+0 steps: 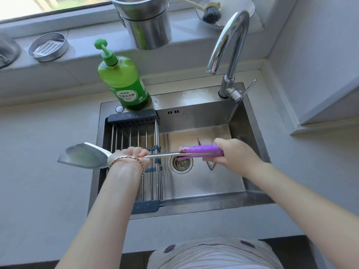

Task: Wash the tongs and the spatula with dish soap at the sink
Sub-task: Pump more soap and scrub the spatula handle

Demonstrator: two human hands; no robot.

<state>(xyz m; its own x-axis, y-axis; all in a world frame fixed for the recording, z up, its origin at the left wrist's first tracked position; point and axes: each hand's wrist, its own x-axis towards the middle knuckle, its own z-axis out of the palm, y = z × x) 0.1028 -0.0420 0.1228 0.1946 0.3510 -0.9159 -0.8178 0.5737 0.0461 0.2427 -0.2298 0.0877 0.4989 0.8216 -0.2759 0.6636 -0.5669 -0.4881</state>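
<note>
1. The left hand [130,154] has its fingers curled tight round the steel shaft of the spatula [85,155], just beside the broad blade. A bracelet [127,160] sits on that wrist.
2. The spatula is held level above the sink [206,183]. Its blade sticks out to the left over the grey surface [38,152], and its shaft runs right, over the drain [181,164].
3. The right hand [234,154] grips a purple pad [202,149] folded over the far end of the shaft, one flap above and one below. The fingers are wrapped round the pad, and it is unclear whether it is a sponge or a cloth.
4. A dark V-shaped metal piece [210,166] lies on the sink bottom, mostly hidden under the right hand. It may be the tongs, but that cannot be told.
5. A green dish soap bottle [124,82] with a pump top stands upright on the sink's back rim, at the left.
6. A drying rack [134,135] of metal bars spans the left part of the sink, beneath the left hand.
7. The curved tap [231,45] rises from the back right corner, its spout over the basin.
8. On the window sill stand two stacked steel pots [146,24], a round tin [48,46] holding a small grater, and a dish brush [211,14].
</note>
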